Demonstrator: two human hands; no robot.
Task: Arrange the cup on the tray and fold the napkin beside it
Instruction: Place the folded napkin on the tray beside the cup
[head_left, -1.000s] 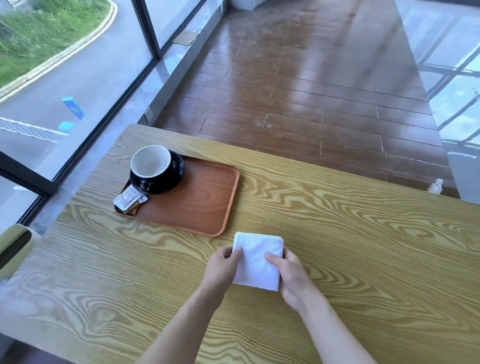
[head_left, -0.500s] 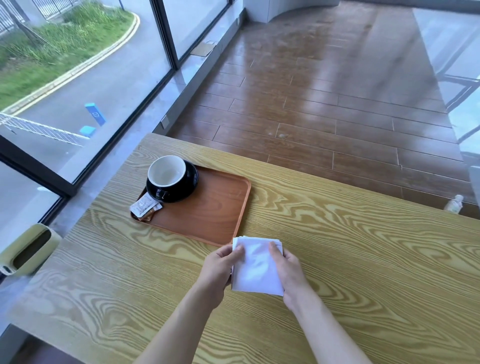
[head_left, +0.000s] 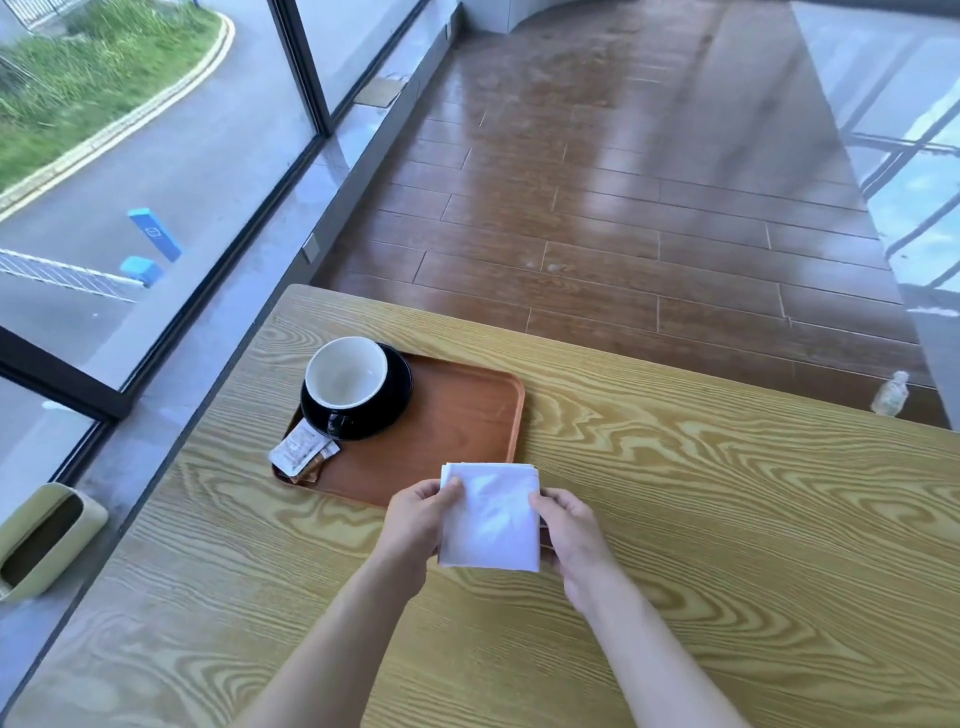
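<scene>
A folded white napkin (head_left: 491, 517) is held between both hands just above the wooden table, its far edge overlapping the near right corner of the brown tray (head_left: 467, 421). My left hand (head_left: 418, 519) pinches its left edge and my right hand (head_left: 571, 535) grips its right edge. A black cup (head_left: 345, 376) with a white inside stands empty on a black saucer (head_left: 389, 410) at the tray's far left. Sugar packets (head_left: 301, 452) lie on the tray's near left corner.
The wooden table (head_left: 701, 493) stretches to the right and toward me. A glass window wall (head_left: 156, 182) runs along the left. A pale green bin (head_left: 41, 538) sits low at the left. A small plastic bottle (head_left: 891, 395) stands on the floor beyond the table's far edge.
Both hands have lifted the napkin off the table and carried it toward the tray's near right corner. The camera view has shifted, so the tray appears further right.
</scene>
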